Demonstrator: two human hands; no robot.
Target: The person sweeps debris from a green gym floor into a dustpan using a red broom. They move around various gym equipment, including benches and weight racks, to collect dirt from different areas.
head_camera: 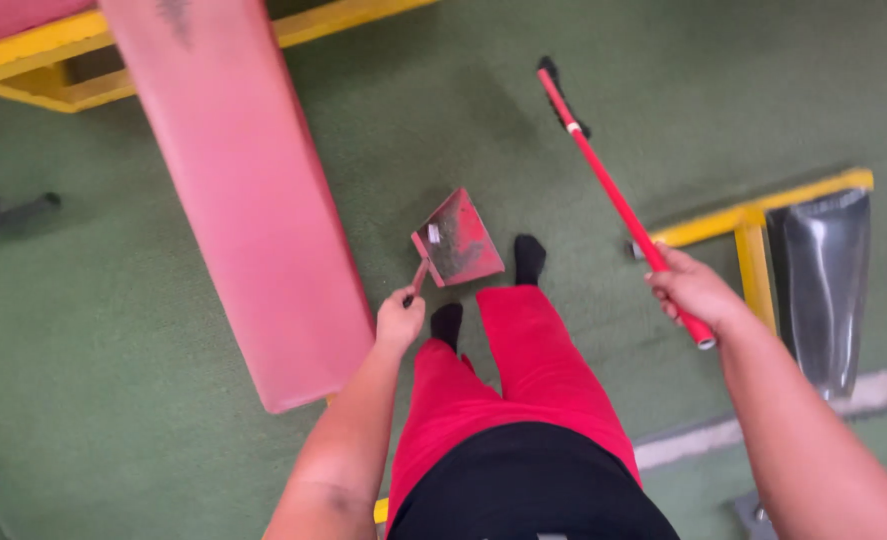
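head view: my left hand (401, 320) is closed round the thin handle of a dusty red plastic dustpan (457, 238) at twelve o'clock of my feet. my right hand (692, 290) grips a red broom pole (604, 180), its dark head at eleven o'clock hard to make out.
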